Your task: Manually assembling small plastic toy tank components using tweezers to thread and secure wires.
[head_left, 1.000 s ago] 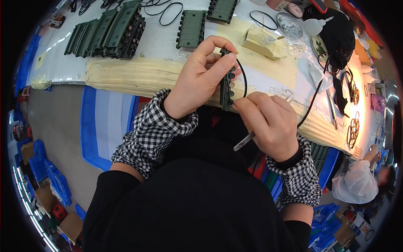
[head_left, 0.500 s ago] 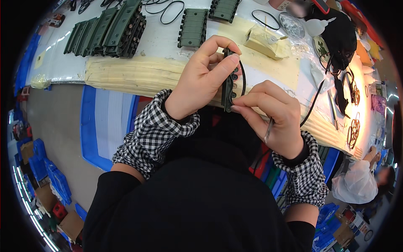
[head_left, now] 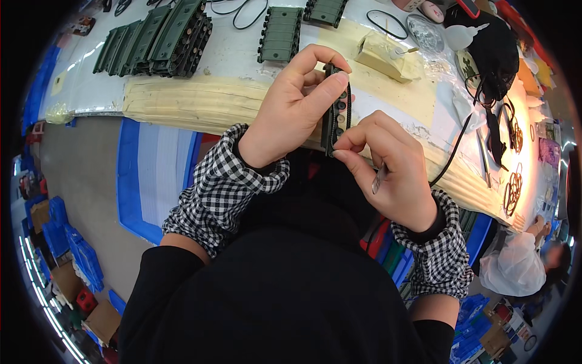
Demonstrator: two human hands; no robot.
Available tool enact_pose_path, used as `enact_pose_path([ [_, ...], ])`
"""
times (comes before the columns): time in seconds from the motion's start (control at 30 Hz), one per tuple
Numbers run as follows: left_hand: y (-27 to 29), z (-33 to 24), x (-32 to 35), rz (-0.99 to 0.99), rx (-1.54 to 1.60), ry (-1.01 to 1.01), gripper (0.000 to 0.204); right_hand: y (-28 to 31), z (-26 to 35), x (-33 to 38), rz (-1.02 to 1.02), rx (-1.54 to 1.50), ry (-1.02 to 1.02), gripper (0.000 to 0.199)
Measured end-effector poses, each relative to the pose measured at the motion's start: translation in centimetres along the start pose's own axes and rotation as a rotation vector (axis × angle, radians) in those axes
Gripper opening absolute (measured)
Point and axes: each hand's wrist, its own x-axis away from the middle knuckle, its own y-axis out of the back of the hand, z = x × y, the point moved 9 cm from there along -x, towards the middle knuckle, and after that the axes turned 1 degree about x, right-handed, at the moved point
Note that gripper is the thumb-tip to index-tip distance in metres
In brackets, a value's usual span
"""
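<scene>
My left hand (head_left: 290, 110) grips a narrow dark green plastic part (head_left: 336, 115) with a row of round wheels, held on edge above the table's near edge. My right hand (head_left: 388, 170) pinches the part's lower end with thumb and forefinger. A thin metal tool (head_left: 377, 179) is tucked in the right palm, its tip pointing down. A black rubber band runs along the part's edge. Both wrists wear black-and-white checked sleeve covers.
A white worktable (head_left: 230, 54) with tan padding holds a stack of green parts (head_left: 159, 37) at far left, two more green parts (head_left: 280, 33), a tan block (head_left: 382, 56), loose black bands and a black cable (head_left: 451, 151). Blue crates (head_left: 73, 255) stand on the floor. Another person (head_left: 521, 267) is at lower right.
My right hand turned and rose: the metal tool, earlier sticking out toward the lower left, now lies in the palm, and the fingertips pinch the part's lower end. The left hand stayed put.
</scene>
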Motion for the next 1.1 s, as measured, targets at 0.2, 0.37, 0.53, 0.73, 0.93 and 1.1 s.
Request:
enact_pose_path([
  [0.2, 0.1, 0.0, 0.1, -0.049, 0.022, -0.005, 0.019, 0.0, 0.0, 0.3, -0.044, 0.121, 0.067, 0.011],
  [0.37, 0.0, -0.1, 0.0, -0.062, 0.009, -0.021, 0.018, -0.7, -0.2, 0.9, -0.087, 0.172, 0.073, 0.013],
  [0.53, 0.0, 0.0, 0.0, -0.077, 0.026, -0.010, 0.018, -1.0, -0.4, 1.2, -0.102, 0.176, 0.059, 0.014],
  [0.73, -0.1, 0.0, -0.2, -0.077, -0.009, -0.015, 0.020, -1.3, -0.1, 1.8, -0.139, 0.198, 0.047, 0.013],
  [0.93, -0.2, 0.2, -0.3, -0.057, 0.011, -0.079, 0.023, -1.8, 0.1, 2.8, -0.251, 0.200, 0.066, 0.013],
  [1.1, 0.0, 0.6, -0.4, -0.050, 0.079, -0.126, 0.024, -2.3, 0.4, 3.7, -0.374, 0.209, 0.104, 0.015],
])
